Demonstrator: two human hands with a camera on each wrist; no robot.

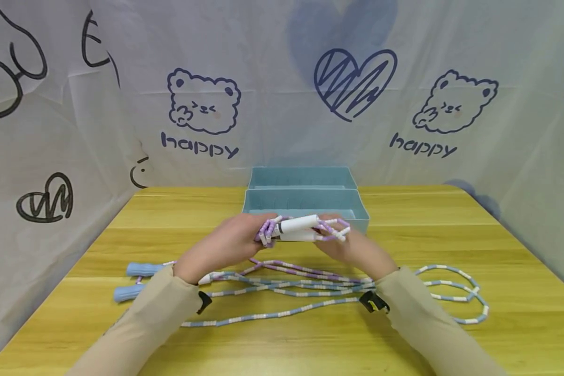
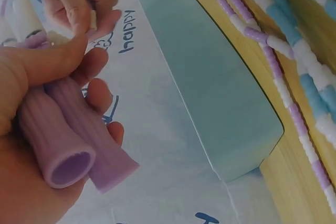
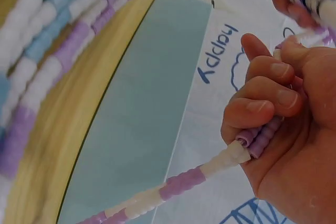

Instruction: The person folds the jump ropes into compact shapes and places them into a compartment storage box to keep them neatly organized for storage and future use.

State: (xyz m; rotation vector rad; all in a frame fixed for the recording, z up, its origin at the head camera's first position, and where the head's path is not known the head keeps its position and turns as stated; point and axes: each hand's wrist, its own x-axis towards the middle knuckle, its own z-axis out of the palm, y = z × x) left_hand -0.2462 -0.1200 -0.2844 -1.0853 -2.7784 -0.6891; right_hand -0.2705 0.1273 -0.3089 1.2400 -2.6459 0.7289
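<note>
My left hand (image 1: pixel 223 240) holds the two purple handles (image 2: pixel 58 135) of a jump rope side by side, their hollow ends showing in the left wrist view. White tubes (image 1: pixel 300 224) at the handles' other end point towards my right hand (image 1: pixel 345 245). That hand curls its fingers round the purple-and-white beaded cord (image 3: pixel 181 183), gripping several strands, and a looped bit sticks out beside it. Both hands are raised above the table, close together. More purple-and-white cord (image 1: pixel 301 270) trails across the table below, next to a blue-and-white beaded jump rope (image 1: pixel 282 314).
Blue handles (image 1: pixel 143 269) of the second rope lie at the table's left. Its cord loops (image 1: pixel 481 308) reach the right side, partly behind my right forearm. A light blue box (image 1: pixel 363 215) with its lid raised stands at the back, before a printed cloth backdrop (image 1: pixel 277 130).
</note>
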